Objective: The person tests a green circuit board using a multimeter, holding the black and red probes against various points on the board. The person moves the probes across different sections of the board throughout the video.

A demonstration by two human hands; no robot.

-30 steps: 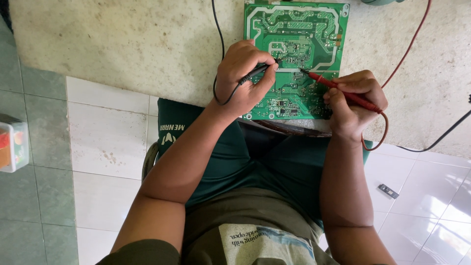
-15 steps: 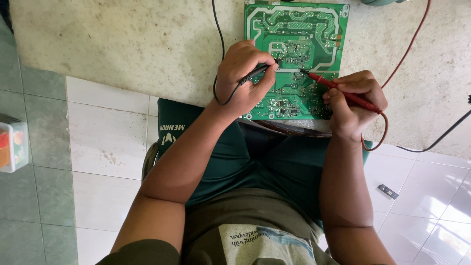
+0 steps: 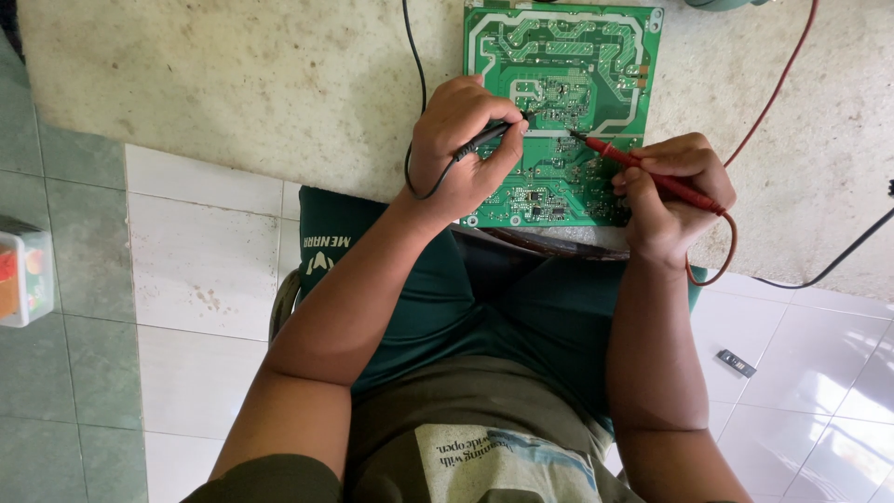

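A green circuit board (image 3: 559, 56) lies solder side up on a pale stone worktop (image 3: 233, 84). My left hand (image 3: 456, 144) grips a black test probe (image 3: 489, 138), its tip touching the board near the middle. My right hand (image 3: 675, 196) holds a red test probe (image 3: 643, 172) like a pen, and its metal tip rests on the board just right of the black tip. A black lead (image 3: 414, 47) and a red lead (image 3: 778, 93) run off toward the top of the view.
Another black cable (image 3: 829, 261) crosses the worktop's right edge. On the tiled floor lie a small dark part (image 3: 736, 361) at right and a clear plastic box (image 3: 23, 275) at far left. I sit on a green-cushioned seat (image 3: 321, 242) against the worktop edge.
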